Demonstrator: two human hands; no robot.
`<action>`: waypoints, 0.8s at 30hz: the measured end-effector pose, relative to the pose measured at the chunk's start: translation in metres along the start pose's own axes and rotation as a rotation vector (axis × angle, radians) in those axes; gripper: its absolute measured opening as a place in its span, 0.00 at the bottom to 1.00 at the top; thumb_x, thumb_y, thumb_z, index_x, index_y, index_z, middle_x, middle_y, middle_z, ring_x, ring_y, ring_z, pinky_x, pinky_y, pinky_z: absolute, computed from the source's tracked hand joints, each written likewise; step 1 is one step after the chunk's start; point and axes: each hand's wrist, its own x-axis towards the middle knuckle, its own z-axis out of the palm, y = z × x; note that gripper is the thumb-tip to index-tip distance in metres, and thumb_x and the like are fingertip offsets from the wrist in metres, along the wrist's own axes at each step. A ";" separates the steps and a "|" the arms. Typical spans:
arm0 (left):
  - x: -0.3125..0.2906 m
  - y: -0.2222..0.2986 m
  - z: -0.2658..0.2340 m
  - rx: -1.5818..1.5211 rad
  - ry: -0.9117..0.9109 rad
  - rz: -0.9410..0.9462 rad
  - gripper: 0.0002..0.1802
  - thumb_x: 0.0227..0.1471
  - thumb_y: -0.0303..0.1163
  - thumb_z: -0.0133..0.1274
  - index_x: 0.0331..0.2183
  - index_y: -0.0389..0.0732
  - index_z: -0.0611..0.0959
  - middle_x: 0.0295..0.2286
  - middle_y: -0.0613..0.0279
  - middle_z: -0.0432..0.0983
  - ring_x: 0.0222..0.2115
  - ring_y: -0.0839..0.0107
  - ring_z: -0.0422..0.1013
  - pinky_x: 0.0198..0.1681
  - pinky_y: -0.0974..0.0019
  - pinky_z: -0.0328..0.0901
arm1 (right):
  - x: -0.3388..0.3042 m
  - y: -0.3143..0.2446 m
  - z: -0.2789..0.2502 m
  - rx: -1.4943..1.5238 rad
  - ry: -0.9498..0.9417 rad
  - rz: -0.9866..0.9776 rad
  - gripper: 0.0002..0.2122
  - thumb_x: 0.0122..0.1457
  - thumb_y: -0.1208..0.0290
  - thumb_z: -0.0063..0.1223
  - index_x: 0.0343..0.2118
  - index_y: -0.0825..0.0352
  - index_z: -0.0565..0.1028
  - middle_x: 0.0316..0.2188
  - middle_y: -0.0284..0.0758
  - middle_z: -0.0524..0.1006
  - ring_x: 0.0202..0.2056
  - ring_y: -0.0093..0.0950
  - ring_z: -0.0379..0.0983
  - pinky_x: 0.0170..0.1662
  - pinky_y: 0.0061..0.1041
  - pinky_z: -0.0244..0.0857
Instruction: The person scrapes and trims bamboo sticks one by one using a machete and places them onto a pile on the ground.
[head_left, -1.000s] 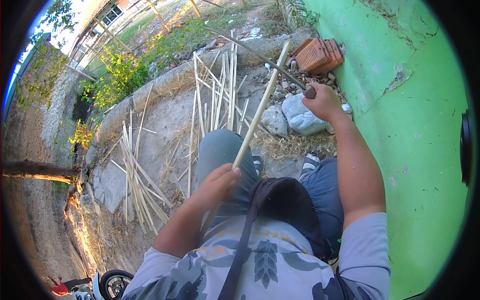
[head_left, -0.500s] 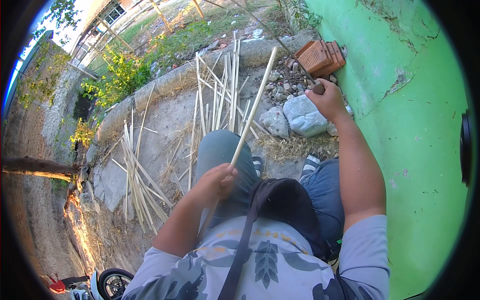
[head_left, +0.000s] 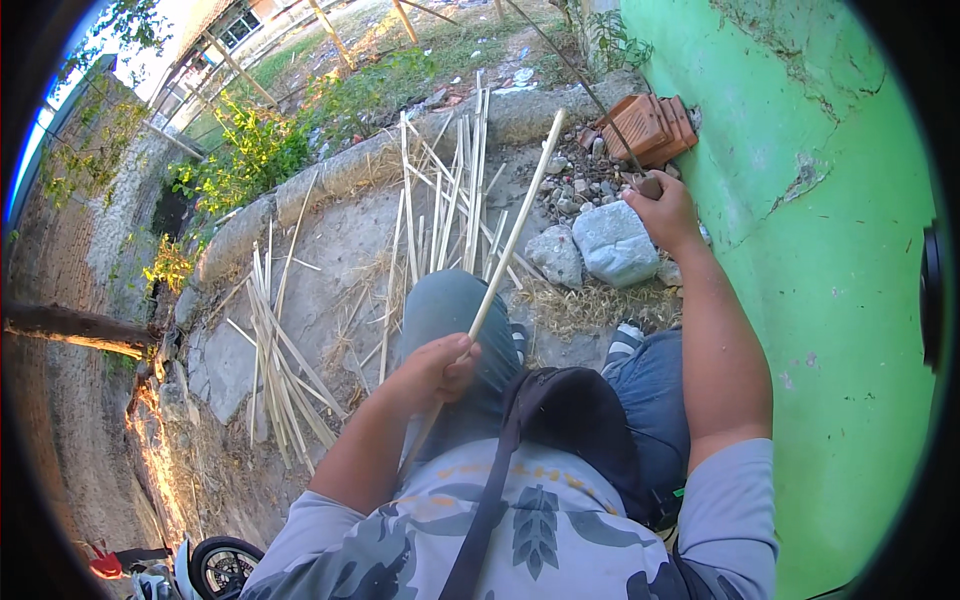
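Note:
My left hand (head_left: pixel 446 370) is closed around a long pale bamboo strip (head_left: pixel 517 232). The strip slants from beside my waist, past my raised knee, to a free end high and to the right. At the right my right hand (head_left: pixel 671 213) grips the stubby brown handle of a long-bladed knife (head_left: pixel 591 92). Its thin dark blade points away and up to the left, apart from the strip. Beyond my knee lies a loose bundle of pale strips (head_left: pixel 473 180), and another bundle (head_left: pixel 283 370) fans out on the ground to my left.
A green wall (head_left: pixel 830 330) runs close along my right side. Stacked terracotta tiles (head_left: pixel 645 128), rubble and a pale stone block (head_left: pixel 615 245) sit by it. A low concrete curb (head_left: pixel 345 175) borders the ground ahead. A motorcycle wheel (head_left: pixel 222 570) shows at lower left.
Both hands keep their holds. The strip's far end and my right hand with the knife sit slightly lower and farther right in the picture, while the whole view has shifted a little.

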 end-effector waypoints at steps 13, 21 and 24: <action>0.003 -0.004 -0.015 -0.119 -0.089 -0.006 0.24 0.65 0.53 0.42 0.49 0.43 0.74 0.23 0.74 0.60 0.17 0.83 0.53 0.16 0.77 0.49 | -0.012 -0.026 0.009 -0.130 -0.188 -0.158 0.15 0.50 0.63 0.67 0.31 0.71 0.77 0.23 0.41 0.77 0.26 0.35 0.74 0.33 0.34 0.67; 0.001 -0.003 -0.010 -0.180 -0.143 0.059 0.31 0.64 0.55 0.41 0.56 0.40 0.72 0.24 0.72 0.61 0.19 0.81 0.55 0.20 0.75 0.53 | -0.019 -0.037 0.008 -0.097 -0.260 -0.214 0.14 0.50 0.66 0.67 0.29 0.71 0.75 0.19 0.38 0.73 0.21 0.29 0.68 0.28 0.32 0.63; 0.002 0.000 -0.009 -0.202 -0.160 0.042 0.30 0.65 0.55 0.40 0.54 0.41 0.73 0.23 0.72 0.60 0.19 0.81 0.55 0.20 0.75 0.52 | -0.020 -0.042 0.007 -0.100 -0.263 -0.262 0.13 0.50 0.67 0.67 0.28 0.71 0.75 0.19 0.39 0.73 0.21 0.29 0.68 0.28 0.32 0.63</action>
